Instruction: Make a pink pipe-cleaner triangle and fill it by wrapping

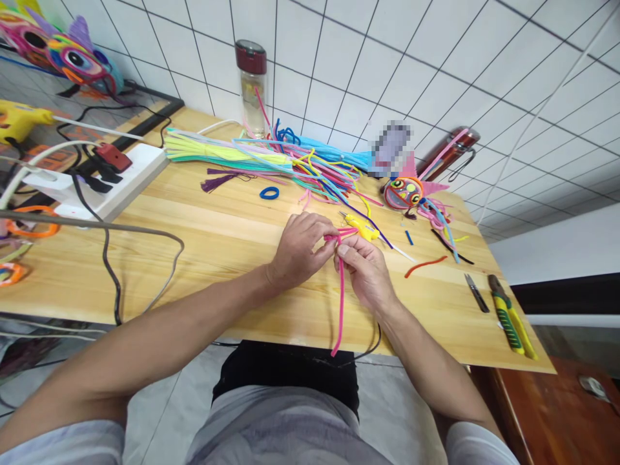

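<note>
The tabletop [217, 258] is pale wood with a clear grain and a smooth, faintly shiny finish. The pink pipe cleaner [341, 303] looks fuzzy and matt, like the loose pipe cleaners [271, 158] heaped behind. The bottle [252, 90] is clear glass with a glossy dark-red cap. The power strip [113, 184] is smooth white plastic. The wall tiles [436, 51] are glossy white.

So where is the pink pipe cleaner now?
In the head view's centre, the left hand and right hand pinch the pink pipe cleaner over the wooden table, near the yellow glue gun.
</note>
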`<state>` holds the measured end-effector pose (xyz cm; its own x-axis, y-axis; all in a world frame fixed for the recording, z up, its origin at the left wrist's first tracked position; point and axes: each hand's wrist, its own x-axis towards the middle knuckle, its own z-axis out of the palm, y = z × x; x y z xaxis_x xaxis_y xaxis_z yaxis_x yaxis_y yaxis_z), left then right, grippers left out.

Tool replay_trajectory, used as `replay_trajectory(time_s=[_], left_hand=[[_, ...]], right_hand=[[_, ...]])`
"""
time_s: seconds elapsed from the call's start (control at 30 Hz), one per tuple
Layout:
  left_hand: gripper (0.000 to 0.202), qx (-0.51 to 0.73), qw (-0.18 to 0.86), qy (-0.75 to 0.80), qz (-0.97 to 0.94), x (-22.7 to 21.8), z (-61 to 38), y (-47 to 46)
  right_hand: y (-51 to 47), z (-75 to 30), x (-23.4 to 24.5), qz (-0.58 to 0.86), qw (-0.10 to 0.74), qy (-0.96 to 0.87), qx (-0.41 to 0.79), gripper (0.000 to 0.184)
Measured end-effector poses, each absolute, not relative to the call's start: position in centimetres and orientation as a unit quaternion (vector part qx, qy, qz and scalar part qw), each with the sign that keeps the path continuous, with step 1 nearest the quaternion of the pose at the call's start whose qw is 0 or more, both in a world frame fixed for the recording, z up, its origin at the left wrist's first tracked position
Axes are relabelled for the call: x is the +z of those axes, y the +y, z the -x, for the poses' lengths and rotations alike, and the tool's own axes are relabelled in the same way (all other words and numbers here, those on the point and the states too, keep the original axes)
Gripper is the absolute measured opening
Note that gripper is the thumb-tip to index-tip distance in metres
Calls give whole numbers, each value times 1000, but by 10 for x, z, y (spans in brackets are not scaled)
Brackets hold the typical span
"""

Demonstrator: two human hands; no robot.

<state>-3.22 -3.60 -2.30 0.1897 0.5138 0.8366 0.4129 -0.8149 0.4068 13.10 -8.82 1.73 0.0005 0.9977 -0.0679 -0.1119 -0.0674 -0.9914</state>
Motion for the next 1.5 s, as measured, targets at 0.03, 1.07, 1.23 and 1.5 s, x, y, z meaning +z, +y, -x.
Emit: replay_trajectory(time_s=[0.03, 1.07, 1.23, 1.5], left_hand=[[10, 558, 52, 305, -770, -23, 32, -36], [14, 556, 459, 352, -597, -12, 26, -40], [20, 549, 470, 360, -590, -11, 26, -40], [24, 537, 509, 343, -578, -13, 27, -38]], right_hand=[[-88, -131, 17, 491, 509, -454, 542, 37], [-86, -137, 14, 512, 527, -498, 461, 26], [-85, -138, 14, 518, 531, -509, 437, 26], [-84, -140, 10, 542, 536, -530, 371, 25]])
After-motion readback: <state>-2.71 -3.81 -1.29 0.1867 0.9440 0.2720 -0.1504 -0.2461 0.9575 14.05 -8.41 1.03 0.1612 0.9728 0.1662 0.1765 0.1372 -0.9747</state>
